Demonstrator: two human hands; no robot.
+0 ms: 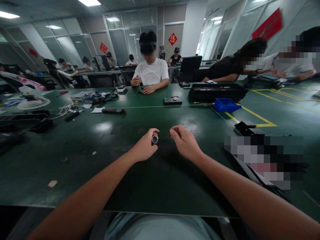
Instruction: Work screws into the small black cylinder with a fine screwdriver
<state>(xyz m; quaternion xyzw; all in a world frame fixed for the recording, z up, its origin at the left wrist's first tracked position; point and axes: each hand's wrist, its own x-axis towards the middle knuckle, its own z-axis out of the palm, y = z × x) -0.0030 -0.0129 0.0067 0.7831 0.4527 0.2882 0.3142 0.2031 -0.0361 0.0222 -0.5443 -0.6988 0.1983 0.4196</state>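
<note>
My left hand (146, 146) is closed round a small dark cylinder (154, 139) with a pale metal rim, its round open end turned toward me. Just to the right, my right hand (184, 141) pinches a thin, needle-like tool (166, 137) with a touch of red near the fingertips. The tool's tip points left at the cylinder, with a small gap between them. Its exact kind is too small to make out. Both hands are above the green table (155, 186), near the middle.
A hard drive (172, 100) lies ahead, with a blue bin (227, 105) and a long black tray (217, 91) to its right. A dark cylindrical tool (113, 110), cables (65, 110) and black parts lie left. Across the table a person (151, 73) works.
</note>
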